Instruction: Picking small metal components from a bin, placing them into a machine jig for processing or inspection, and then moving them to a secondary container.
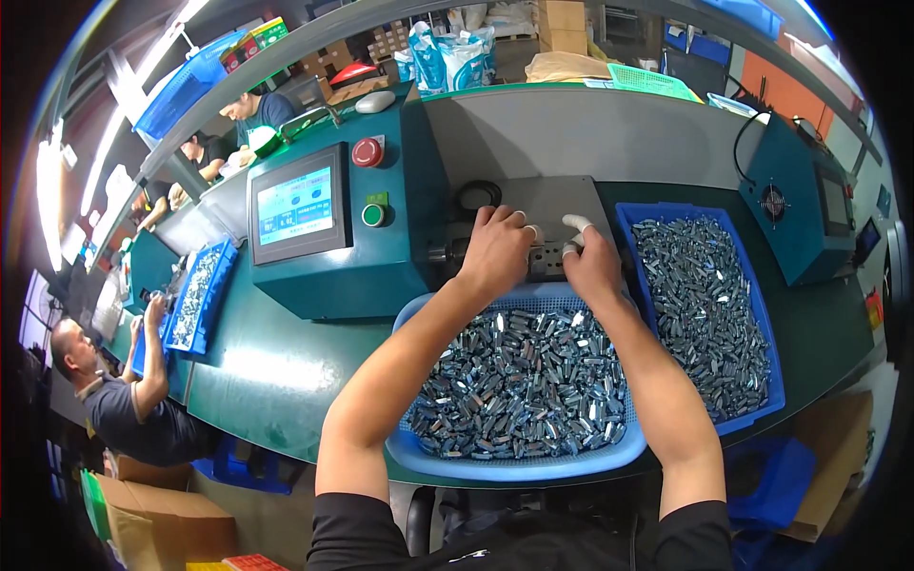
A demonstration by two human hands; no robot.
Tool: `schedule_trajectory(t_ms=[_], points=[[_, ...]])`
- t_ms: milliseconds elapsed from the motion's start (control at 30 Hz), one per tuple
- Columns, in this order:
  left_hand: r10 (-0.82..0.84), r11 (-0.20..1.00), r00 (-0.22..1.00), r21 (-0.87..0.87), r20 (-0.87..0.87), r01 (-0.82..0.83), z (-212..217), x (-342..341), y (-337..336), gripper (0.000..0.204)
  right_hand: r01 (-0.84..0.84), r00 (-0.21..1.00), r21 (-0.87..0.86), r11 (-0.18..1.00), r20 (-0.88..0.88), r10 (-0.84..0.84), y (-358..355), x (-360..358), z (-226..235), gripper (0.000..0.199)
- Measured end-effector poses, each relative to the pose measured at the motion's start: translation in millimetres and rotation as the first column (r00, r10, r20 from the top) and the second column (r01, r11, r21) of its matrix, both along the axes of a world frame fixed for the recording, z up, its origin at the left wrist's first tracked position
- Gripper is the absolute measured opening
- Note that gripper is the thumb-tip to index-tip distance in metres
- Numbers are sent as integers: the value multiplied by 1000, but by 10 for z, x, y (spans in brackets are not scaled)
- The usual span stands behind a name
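My left hand (495, 252) and my right hand (588, 262) rest side by side on a small grey metal fixture (548, 257) at the front of a green machine (400, 190). White finger cots cover some fingertips of both hands. Whether either hand pinches a part is hidden by the fingers. Right below my wrists sits a light blue round basket (519, 466) heaped with small shiny metal parts (524, 381). A dark blue rectangular bin (705, 305) with the same kind of metal parts stands to the right of my right hand.
The machine has a touch screen (297, 205), a red round button (367, 152) and a green button (373, 214). A second green unit (804, 205) stands at the right. Other people work along the green bench (276, 371) at the left, beside another blue bin (198, 297).
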State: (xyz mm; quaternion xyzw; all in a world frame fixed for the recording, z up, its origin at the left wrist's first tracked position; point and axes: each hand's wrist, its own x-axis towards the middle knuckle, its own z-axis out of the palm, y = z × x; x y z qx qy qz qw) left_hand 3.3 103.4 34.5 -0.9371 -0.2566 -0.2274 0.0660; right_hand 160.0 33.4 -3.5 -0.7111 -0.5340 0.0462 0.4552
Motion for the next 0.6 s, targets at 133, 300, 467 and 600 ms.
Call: schedule_trajectory(t_ms=[133,300,467,600], points=[[-49,993,999,109,23,46,25,-30,-85,24,-29,999,43,999,-35,30,-17,70,-21,41],[-91,752,891,-556,445,355,360,-127,-707,42,-157,961,166,974,-203,189,-47,200,-113,48],[492,-229,257,-161,832,960,1141,-813,-1851,58,-363,836,82,928,-412,364,-74,-94,-22,60],[681,72,-217,231,699,970,827,-1397,-2678,36,-448,751,153,881,-469,464,-114,27,-57,61]])
